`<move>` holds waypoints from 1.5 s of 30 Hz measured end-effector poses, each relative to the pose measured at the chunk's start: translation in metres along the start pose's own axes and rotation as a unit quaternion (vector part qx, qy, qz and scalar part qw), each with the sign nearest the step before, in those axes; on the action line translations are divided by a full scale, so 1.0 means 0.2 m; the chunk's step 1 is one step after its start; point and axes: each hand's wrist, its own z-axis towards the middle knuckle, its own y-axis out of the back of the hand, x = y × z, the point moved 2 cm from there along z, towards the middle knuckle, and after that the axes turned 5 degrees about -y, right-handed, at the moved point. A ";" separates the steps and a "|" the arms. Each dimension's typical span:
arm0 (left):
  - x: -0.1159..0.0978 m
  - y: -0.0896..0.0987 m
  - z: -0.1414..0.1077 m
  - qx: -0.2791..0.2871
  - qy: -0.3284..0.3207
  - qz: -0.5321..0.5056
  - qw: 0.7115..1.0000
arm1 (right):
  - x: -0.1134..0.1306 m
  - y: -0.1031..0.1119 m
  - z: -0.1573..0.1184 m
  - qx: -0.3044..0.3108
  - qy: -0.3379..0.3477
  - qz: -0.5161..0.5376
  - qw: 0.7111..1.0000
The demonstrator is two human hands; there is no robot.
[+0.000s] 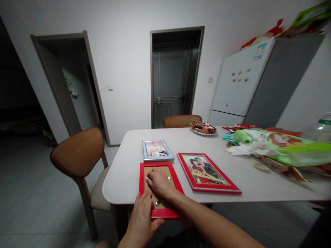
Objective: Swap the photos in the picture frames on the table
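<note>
A red picture frame [178, 182] lies face down at the table's near edge, its brown backing [165, 168] upward with small metal clips around it. My left hand [142, 212] grips the frame's lower left corner, fingers on the side and thumb by the bottom edge. Bent over the backing, my right hand [159, 182] has its fingers bunched at a clip near the left side; the fingertips hide what they hold. Behind stands a light blue frame [170, 155] with a photo, lying flat. To the right, another red frame [186, 172] lies photo side up.
On the white table [124, 165] are a plate [205, 133] of wrapped items at the back, and green packaging [294, 148], crumpled tissue [250, 148] and a tape roll [261, 168] at right. Wooden chairs [80, 151] stand left and behind. A fridge [240, 79] is at back right.
</note>
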 end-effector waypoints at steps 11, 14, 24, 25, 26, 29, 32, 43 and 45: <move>-0.01 -0.02 0.03 -0.026 -0.020 -0.003 0.999 | -0.13 0.02 0.07 0.009 -0.030 0.011 0.999; -0.01 -0.01 0.04 -0.015 -0.014 -0.002 1.000 | -0.12 0.06 0.01 -0.004 -0.010 0.020 1.000; -0.02 -0.02 0.02 -0.020 -0.010 -0.046 0.999 | -0.19 0.18 -0.24 0.038 -0.016 0.054 0.998; -0.01 -0.02 0.02 -0.024 -0.007 -0.058 0.998 | -0.19 0.18 -0.24 0.037 -0.022 0.065 0.997; -0.01 -0.02 0.03 -0.030 -0.003 -0.074 0.997 | -0.19 0.18 -0.23 0.036 -0.028 0.073 0.996; -0.01 0.01 0.04 -0.049 0.032 -0.136 0.989 | -0.18 0.20 -0.20 0.039 -0.042 0.081 0.995; -0.01 0.05 0.06 -0.056 0.074 -0.189 0.978 | -0.18 0.25 -0.18 0.036 -0.044 0.078 0.995; 0.10 0.19 0.14 -0.147 0.195 -0.537 0.808 | -0.01 0.40 -0.20 -0.011 0.020 0.183 0.983; 0.18 0.27 0.11 -0.154 0.227 -0.554 0.786 | -0.04 0.39 -0.19 -0.019 0.019 0.187 0.982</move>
